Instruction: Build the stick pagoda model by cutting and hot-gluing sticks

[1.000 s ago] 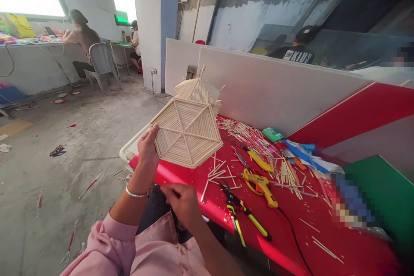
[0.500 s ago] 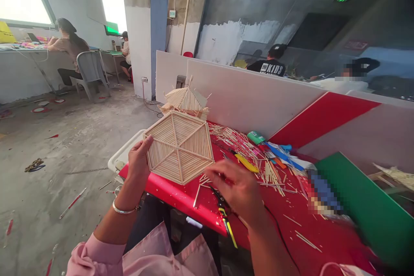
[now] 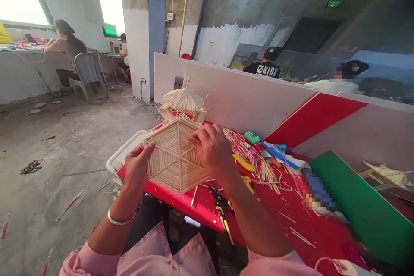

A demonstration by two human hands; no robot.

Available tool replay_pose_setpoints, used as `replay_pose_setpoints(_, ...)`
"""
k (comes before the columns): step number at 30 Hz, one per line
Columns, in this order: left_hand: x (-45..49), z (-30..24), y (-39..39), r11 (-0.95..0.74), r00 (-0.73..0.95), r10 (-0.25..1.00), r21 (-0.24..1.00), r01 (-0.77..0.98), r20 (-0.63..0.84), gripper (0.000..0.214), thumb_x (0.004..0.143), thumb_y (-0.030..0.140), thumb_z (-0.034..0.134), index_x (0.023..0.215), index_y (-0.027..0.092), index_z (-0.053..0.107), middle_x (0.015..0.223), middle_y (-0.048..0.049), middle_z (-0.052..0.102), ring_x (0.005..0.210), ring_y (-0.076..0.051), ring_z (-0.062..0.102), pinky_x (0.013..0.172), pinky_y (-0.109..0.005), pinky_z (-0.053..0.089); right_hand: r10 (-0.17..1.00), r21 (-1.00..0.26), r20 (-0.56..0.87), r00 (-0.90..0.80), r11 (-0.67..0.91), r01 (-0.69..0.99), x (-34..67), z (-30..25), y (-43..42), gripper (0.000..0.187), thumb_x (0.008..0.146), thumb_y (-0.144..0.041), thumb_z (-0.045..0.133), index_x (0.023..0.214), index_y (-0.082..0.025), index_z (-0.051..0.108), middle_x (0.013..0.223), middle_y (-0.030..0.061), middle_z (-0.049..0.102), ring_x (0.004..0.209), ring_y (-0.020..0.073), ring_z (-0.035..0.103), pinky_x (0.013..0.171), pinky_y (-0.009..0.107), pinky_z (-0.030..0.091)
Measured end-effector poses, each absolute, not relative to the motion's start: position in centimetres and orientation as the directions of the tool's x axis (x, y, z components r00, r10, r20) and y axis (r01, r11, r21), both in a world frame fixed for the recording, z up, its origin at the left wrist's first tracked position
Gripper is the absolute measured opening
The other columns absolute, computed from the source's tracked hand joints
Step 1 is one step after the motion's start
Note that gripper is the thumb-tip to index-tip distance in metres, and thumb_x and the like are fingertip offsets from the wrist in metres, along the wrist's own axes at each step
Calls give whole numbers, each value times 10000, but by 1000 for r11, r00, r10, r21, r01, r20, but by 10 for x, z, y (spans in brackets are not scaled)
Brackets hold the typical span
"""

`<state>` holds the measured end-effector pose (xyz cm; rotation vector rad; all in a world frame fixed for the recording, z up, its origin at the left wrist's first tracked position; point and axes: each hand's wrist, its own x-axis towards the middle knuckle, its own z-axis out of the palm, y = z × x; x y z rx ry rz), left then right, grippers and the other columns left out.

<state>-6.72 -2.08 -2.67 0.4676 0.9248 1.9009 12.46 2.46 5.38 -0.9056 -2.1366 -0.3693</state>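
Note:
A hexagonal panel of thin wooden sticks [image 3: 171,155] is held up over the near left corner of the red table [image 3: 278,220]. My left hand [image 3: 137,170] grips its left edge, thumb on the face. My right hand [image 3: 211,148] is closed on its right side, fingers curled over the sticks. Behind the panel stands a small roofed model of the same sticks [image 3: 183,102].
Loose sticks [image 3: 255,159] litter the table along with yellow-handled pliers [image 3: 223,211], a yellow glue gun [image 3: 242,163] and a green board [image 3: 359,200]. White partition boards [image 3: 246,95] back the table. Other people sit beyond the partition and at far left tables.
My right hand rose from my lap, crossed over the table and took hold of the panel's right side. The panel tilted and dropped slightly.

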Motion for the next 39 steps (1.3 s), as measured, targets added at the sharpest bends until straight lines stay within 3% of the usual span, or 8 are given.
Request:
replay_pose_setpoints(3,-72,-27,-18,-262,-485,871,758,-597,-81,303,575,346,868,737,142,713,624,-3,675,543,-149,651,533,-251,555,481,-171,595,-644,859,483,130,43,-14,212,944,-181,499,747,-191,577,765,34,596,772,169,497,666,301,383)
replay_pose_setpoints(6,-77,-29,-14,-269,-486,870,751,-603,-79,317,574,352,865,764,143,723,619,-9,677,574,-170,670,553,-266,565,189,-331,368,-910,941,62,135,18,-56,287,952,-276,496,688,-194,573,674,-1,596,671,130,493,620,273,374)
replay_pose_setpoints(8,-80,-31,-11,-277,-489,869,742,-610,-77,313,567,353,865,752,146,721,612,-8,676,580,-176,675,562,-273,569,133,-374,289,-948,927,16,141,5,-70,435,968,-398,473,589,-193,532,570,-15,554,583,119,459,568,273,355)
replay_pose_setpoints(12,-79,-36,-8,-270,-475,876,730,-627,-84,303,572,352,861,730,139,715,630,-24,692,595,-186,685,580,-280,571,477,-476,396,-785,837,269,159,9,-48,350,968,-404,475,743,-208,659,728,16,656,710,138,583,654,271,437)
replay_pose_setpoints(15,-77,-38,-8,-266,-467,880,722,-639,-89,317,621,380,832,788,130,732,678,-51,719,671,-216,708,607,-289,570,779,-582,567,-269,609,539,172,20,-6,285,924,-460,533,975,-233,698,936,58,706,904,204,630,802,347,482)
replay_pose_setpoints(18,-76,-39,-9,-273,-470,876,695,-665,-106,328,667,426,789,805,133,734,694,-58,727,719,-239,715,621,-300,563,921,-791,349,-172,388,472,180,16,27,477,831,-629,574,994,-204,717,960,83,726,931,258,647,820,392,505)
replay_pose_setpoints(26,-81,-36,-13,-254,-447,878,625,-738,-172,346,705,490,697,611,159,655,546,-19,636,670,-204,684,602,-276,518,890,-1000,8,-456,5,-8,168,-11,43,390,695,-513,777,963,-232,739,969,53,753,954,255,684,909,409,510)
replay_pose_setpoints(39,-76,-41,-6,-290,-517,833,639,-713,-199,194,644,323,670,556,159,612,530,25,576,501,-95,520,517,-211,415,873,-961,-131,-470,-228,-156,153,-6,22,418,617,-379,846,992,-237,728,956,45,759,929,294,703,869,458,542)
